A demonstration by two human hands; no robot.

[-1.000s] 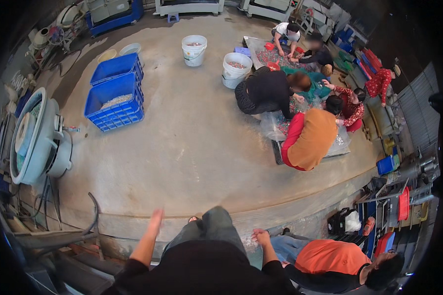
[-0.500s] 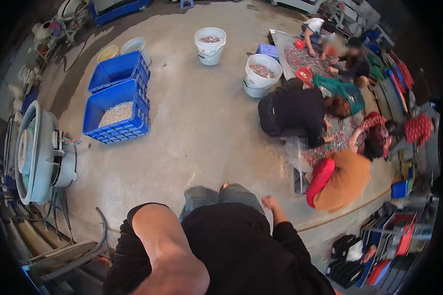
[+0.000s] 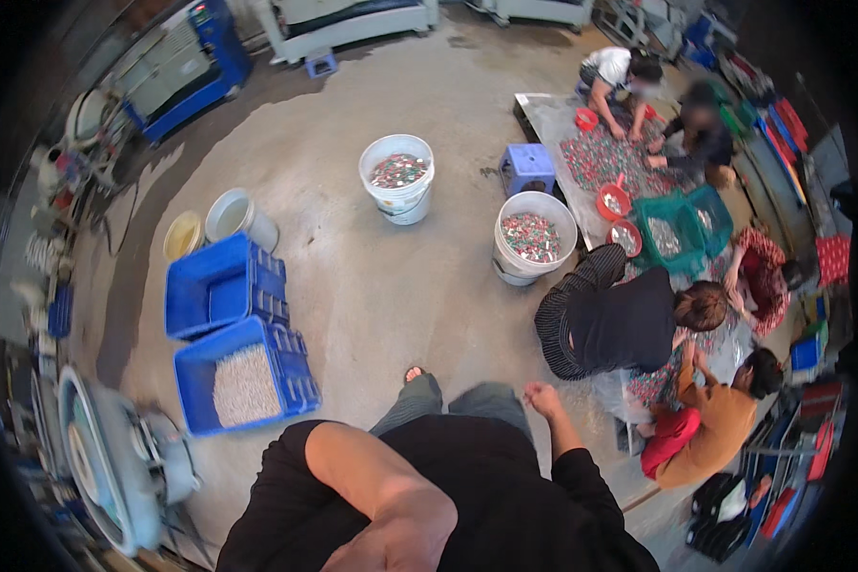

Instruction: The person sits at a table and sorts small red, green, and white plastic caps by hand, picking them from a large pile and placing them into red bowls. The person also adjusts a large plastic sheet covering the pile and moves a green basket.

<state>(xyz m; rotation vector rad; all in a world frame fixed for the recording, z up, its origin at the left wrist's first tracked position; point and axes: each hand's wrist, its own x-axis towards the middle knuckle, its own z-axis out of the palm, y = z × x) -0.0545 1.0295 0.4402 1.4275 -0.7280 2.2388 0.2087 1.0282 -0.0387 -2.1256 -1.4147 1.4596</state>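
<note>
My left hand (image 3: 400,534) is raised close to the view at the lower edge, its arm bent across my chest; its fingers are cut off from sight. My right hand (image 3: 541,398) hangs at my right side over the bare floor, fingers curled in, with nothing visible in them. Ahead stands a white bucket (image 3: 398,202) filled with small red, green and silvery pieces. Farther right is a second white bucket (image 3: 534,270) with similar contents. To my left sit two blue crates: the nearer crate (image 3: 300,377) holds pale granules, the farther crate (image 3: 269,272) looks empty.
Several people crouch at right around a sheet (image 3: 543,112) spread with small pieces, with green baskets (image 3: 705,250) and red scoops (image 3: 612,198). A purple stool (image 3: 527,167) stands beside it. A round grey machine (image 3: 148,515) is at lower left; pale buckets (image 3: 229,217) stand behind the crates.
The buckets and crates now appear lower and nearer in view as I move forward. My left forearm has shifted to the right in the picture; my right hand stays by my side.
</note>
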